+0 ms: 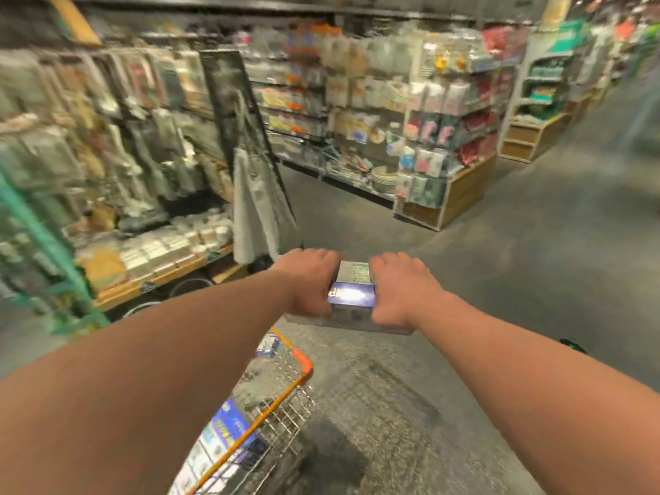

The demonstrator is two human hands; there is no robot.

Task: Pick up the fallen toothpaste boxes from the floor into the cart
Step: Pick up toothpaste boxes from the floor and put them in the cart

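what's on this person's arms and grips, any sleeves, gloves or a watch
The left forearm and right forearm are bare, with no sleeve in view. The left grip and right grip wear no gloves. No watch or band shows at either wrist. Rings cannot be judged in this blur.

Box stack (351, 298): printed card, glossy, white glare on blue face. Cart (282, 409): bare metal wire, shiny. Cart rim (303, 364): orange plastic, smooth. Boxes in cart (228, 428): same glossy printed card. Floor (500, 280): grey, matt, speckled, concrete by the look. Shelf bases (464, 189): light wood, matt. Hanging cloth (250, 216): grey, fluffy pile. Packets on pegs (425, 162): shiny plastic film, too blurred for more.
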